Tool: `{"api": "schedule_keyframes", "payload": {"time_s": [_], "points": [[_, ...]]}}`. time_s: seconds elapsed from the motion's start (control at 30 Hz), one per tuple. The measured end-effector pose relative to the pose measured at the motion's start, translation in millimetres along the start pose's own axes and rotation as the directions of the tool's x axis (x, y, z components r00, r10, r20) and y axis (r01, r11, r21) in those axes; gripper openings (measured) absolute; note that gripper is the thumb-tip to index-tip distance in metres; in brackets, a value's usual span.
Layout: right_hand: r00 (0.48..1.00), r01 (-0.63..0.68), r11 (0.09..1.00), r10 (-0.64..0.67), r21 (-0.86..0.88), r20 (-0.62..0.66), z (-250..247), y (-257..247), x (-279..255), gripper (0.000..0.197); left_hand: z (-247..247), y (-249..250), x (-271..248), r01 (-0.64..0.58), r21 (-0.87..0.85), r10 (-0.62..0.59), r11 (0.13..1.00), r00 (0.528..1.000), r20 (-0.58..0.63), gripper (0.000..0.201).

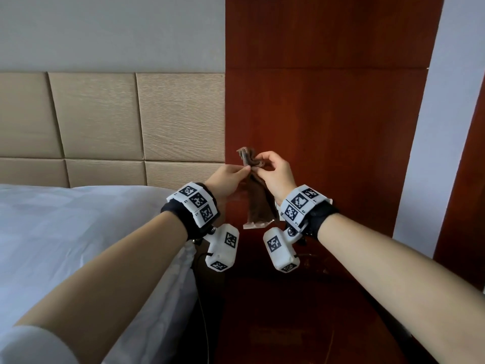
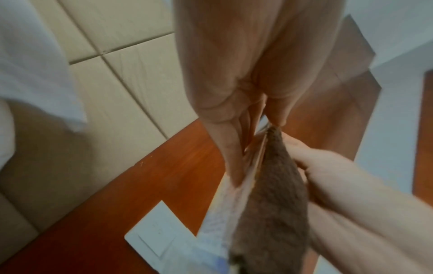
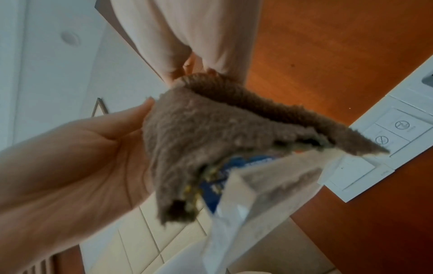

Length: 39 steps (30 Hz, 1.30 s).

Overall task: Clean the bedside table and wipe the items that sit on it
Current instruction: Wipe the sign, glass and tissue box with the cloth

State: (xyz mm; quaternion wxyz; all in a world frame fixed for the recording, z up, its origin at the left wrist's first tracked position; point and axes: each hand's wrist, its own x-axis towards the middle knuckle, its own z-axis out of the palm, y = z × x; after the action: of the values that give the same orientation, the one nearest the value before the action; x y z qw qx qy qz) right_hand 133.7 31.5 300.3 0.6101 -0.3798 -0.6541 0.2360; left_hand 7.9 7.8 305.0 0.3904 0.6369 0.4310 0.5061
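A red-brown wood panel (image 1: 328, 114) rises behind the bedside table (image 1: 301, 311), with a padded beige headboard (image 1: 112, 119) and a white-sheeted bed (image 1: 65, 232) to the left, and a white switch plate (image 3: 396, 135) set into the panel. Both hands are raised in front of the panel, above the table. The left hand (image 1: 228, 177) pinches the upper edge of a flat printed packet (image 3: 236, 187) between thumb and fingers. The right hand (image 1: 273, 172) has its fingers curled, pinching a brown cloth (image 1: 259, 198) against that same upper edge. The cloth hangs down over the packet, so that only the packet's pale lower end shows below it in the head view.

The step in hand appears to be wiping this packet, one of the table's items. Done well, it likely calls for the left pinch to hold firm while the right hand draws the cloth down the packet's length, covering both faces.

The cloth is a fuzzy terry pile, limp and folding into soft peaks. The packet looks like thin, crinkly film, white with blue print, flat and easily creased. The panel and table top are smooth and slightly glossy; the headboard panels have a fine woven grain.
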Motion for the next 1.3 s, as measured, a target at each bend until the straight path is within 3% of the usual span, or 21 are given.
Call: {"api": "schedule_keyframes", "payload": {"time_s": [0.17,0.33,0.47,0.57,0.73,0.9,1.0,1.13,1.3], "points": [[0.995,0.078,0.97,-0.089,-0.232,-0.041,-2.2,-4.9,3.9,0.017,-4.4,-2.4,-0.1,-0.069,0.133,0.074,0.989,0.997,-0.035,0.026],[0.992,0.021,0.943,-0.06,-0.333,-0.108,-16.4,0.4,19.1,0.017,-12.0,4.0,-6.4,-0.083,0.136,0.08,0.987,0.996,0.028,0.021],[0.992,0.05,0.938,-0.086,-0.343,-0.092,-10.4,-3.6,18.5,0.014,-10.0,9.1,-6.5,-0.076,0.121,0.078,0.99,0.997,-0.014,0.024],[0.991,0.109,0.93,-0.131,-0.351,-0.04,0.4,-7.6,11.4,0.013,-6.7,9.2,-1.5,-0.086,0.122,0.099,0.989,0.99,-0.101,0.026],[0.978,0.187,0.913,-0.136,-0.364,0.16,10.7,-13.6,-14.5,0.018,-13.0,6.1,7.4,-0.051,0.082,0.068,0.995,0.972,-0.223,0.028],[0.971,0.228,0.859,-0.167,-0.459,0.17,4.6,-7.9,-19.9,0.019,-12.1,10.5,7.2,-0.091,0.031,0.096,0.995,0.966,-0.241,0.025],[0.982,0.19,0.841,-0.155,-0.507,0.11,-5.2,-2.3,-14.6,0.015,-16.0,12.3,6.7,-0.083,0.025,0.087,0.996,0.971,-0.222,0.025],[0.99,0.069,0.891,-0.116,-0.449,-0.077,-19.8,-1.5,1.9,0.013,-20.1,14.9,0.2,-0.082,0.019,0.084,0.996,0.98,-0.179,0.025],[0.992,0.017,0.957,-0.052,-0.291,-0.113,-38.1,-20.2,28.0,0.027,-23.0,8.5,-9.7,-0.075,0.068,0.079,0.995,0.995,-0.059,0.018]]}}
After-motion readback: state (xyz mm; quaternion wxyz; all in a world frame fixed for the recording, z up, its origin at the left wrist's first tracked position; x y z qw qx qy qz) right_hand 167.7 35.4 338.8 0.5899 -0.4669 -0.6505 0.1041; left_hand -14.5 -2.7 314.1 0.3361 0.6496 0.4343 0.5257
